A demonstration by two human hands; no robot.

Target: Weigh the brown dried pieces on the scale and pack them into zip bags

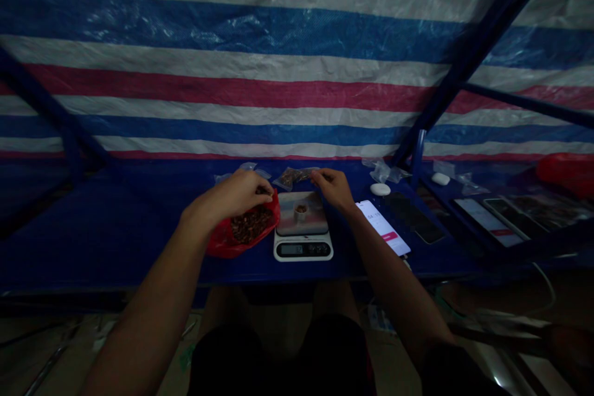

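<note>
Head view, looking forward and down at a blue bench (139, 260) backed by a red, white and blue striped tarpaulin (297, 74). The left hand (236, 193) is held over the mouth of a red plastic bag (264, 216), with the fingers curled down and drawn together above dried reddish-brown pieces (250, 224); a pinch is suggested, but whether any piece is gripped cannot be told. The bag is laid on its side against the digital kitchen scale (303, 247), probably so that its contents are kept within short reach of the weighing platform. A small cup (301, 210) is set on that platform, between the hands. The right hand (333, 189) is raised beyond the scale, with its fingers pressed together at the edge of a small clear plastic bag (292, 177) holding brown material; the bag appears to be pinched there and held up off the platform. A lit smartphone (383, 228) lies beside the right forearm, where its screen can be seen, next to a dark smartphone (413, 216). Crumpled clear bags (383, 170) and a white round object (380, 189) are placed farther back.
</note>
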